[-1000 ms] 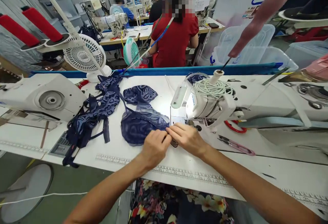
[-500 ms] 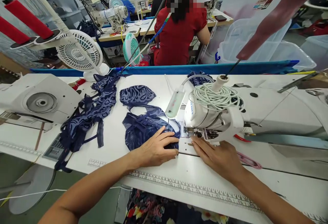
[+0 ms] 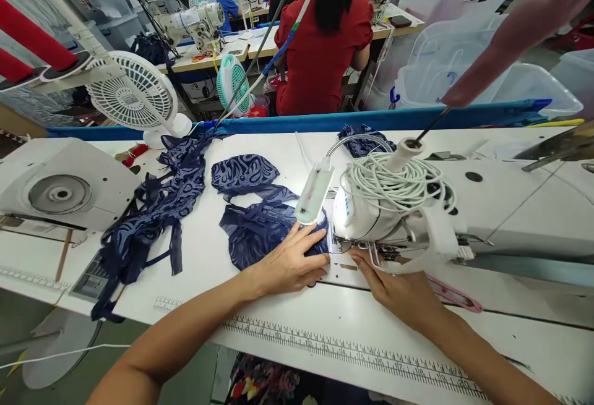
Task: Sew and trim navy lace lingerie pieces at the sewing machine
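Observation:
My left hand [image 3: 293,264] lies flat with spread fingers on a navy patterned fabric piece [image 3: 253,238], pressing its right end beside the needle area of the sewing machine [image 3: 364,213]. The fabric's right edge reaches the metal needle plate [image 3: 335,245]. My right hand [image 3: 399,287] rests on the machine bed just right of the presser foot, fingers stretched forward, their tips partly hidden under the machine head. I see nothing held in it. Another navy patterned piece [image 3: 244,171] lies behind the first, joined or overlapped by a sheer strip.
A small lamp [image 3: 314,191] on a bendable neck hangs over the fabric. Navy strips [image 3: 158,213] are heaped at left, near a fan [image 3: 132,91]. Pink thread snips [image 3: 455,294] lie right of my right hand. A person in red [image 3: 320,52] sits beyond the blue edge.
My left hand has shifted slightly right and forward, with the fabric's end nearer the needle. My right hand's fingers have moved further under the machine head. The view has tilted slightly.

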